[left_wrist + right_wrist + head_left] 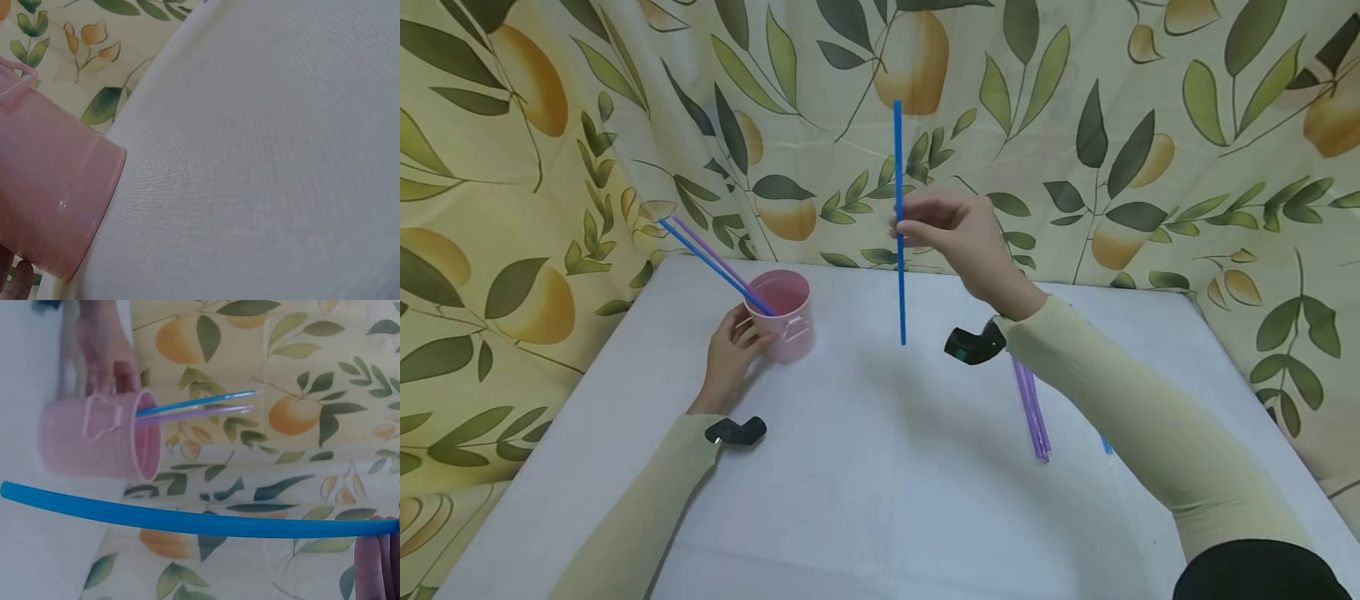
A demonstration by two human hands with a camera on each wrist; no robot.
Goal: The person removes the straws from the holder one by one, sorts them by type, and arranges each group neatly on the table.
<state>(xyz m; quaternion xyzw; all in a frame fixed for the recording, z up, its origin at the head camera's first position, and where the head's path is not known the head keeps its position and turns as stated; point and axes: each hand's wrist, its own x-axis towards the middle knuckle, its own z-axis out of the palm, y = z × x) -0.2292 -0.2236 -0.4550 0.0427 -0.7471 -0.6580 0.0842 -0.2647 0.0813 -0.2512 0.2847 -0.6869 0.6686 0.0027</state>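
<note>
My right hand (955, 242) pinches a blue straw (901, 292) near its middle, between thumb and fingers. The straw stands upright in the air above the back of the table, to the right of a pink cup (790, 337). With its fingers and thumb round the cup's left side, my left hand (727, 358) holds the cup upright on the table. Leaning out of the cup to the left are another blue straw (703, 257) and a purple straw (715, 260). The right wrist view shows the pinched straw (187, 522) crossing in front of the cup (94, 450).
Several purple straws (1033, 412) lie on the white tabletop (850, 500) under my right forearm. A blue end (1107, 447) peeks out beside that sleeve, the rest hidden. A fruit-patterned cloth (820, 167) hangs behind the table.
</note>
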